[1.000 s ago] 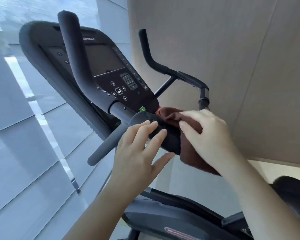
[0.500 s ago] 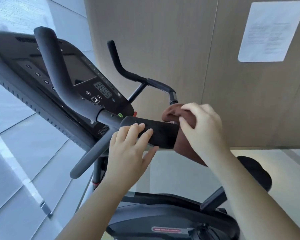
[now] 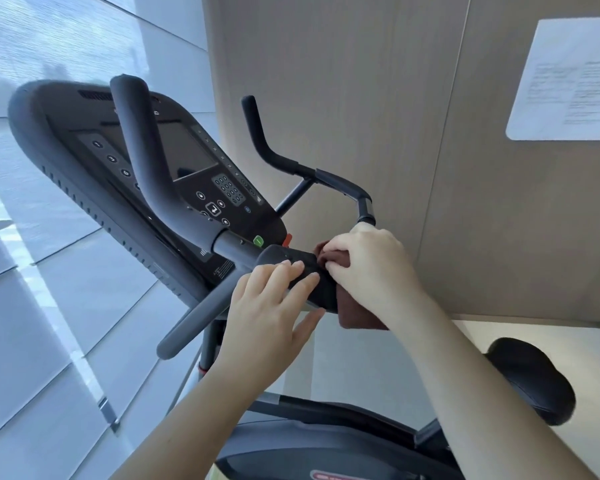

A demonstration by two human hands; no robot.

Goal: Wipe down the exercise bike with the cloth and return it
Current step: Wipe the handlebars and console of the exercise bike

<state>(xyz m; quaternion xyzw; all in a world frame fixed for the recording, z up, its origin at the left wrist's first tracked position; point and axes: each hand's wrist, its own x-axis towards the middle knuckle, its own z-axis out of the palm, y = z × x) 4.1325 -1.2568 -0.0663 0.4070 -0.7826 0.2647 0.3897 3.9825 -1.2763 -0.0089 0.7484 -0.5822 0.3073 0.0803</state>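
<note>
Exercise bike [image 3: 326, 452] fills the view from above, w/ the person leaning over its front end, prob. so both arms reach the bars w/o stretching.

Console [image 3: 84, 140] tilts up toward the rider. Its screen is dark and neither hand touches it, so the wipe is on the bars, not the electronics.

Handlebar [image 3: 153, 161] curves up in front of the console. A second horn [image 3: 274, 154] rises on the far side, near the wood wall panel. Seat [image 3: 530, 379] sits low at right, untouched. In my judgement it and the console are yet to be done, so the task is approx. midway at best, and returning the cloth comes last.

Black pad [image 3: 278, 252] sits at the bars' centre, just under the console's lower edge, and both hands meet on it.

Left hand [image 3: 267, 313] lies flat over the pad, fingers straight and slightly spread, thumb out below. It looks like bracing, i.e. steadying the bars against the rubbing.

Right hand [image 3: 371, 268] has its fingers curled, bunching the cloth [image 3: 357, 317] against the pad's right end. A bunched grip gives more pressure than a flat palm.

The cloth is brown-red, wrapped round that end, w/ a flap hanging below the hand. The loose flap could slip off if the grip eases.
</note>
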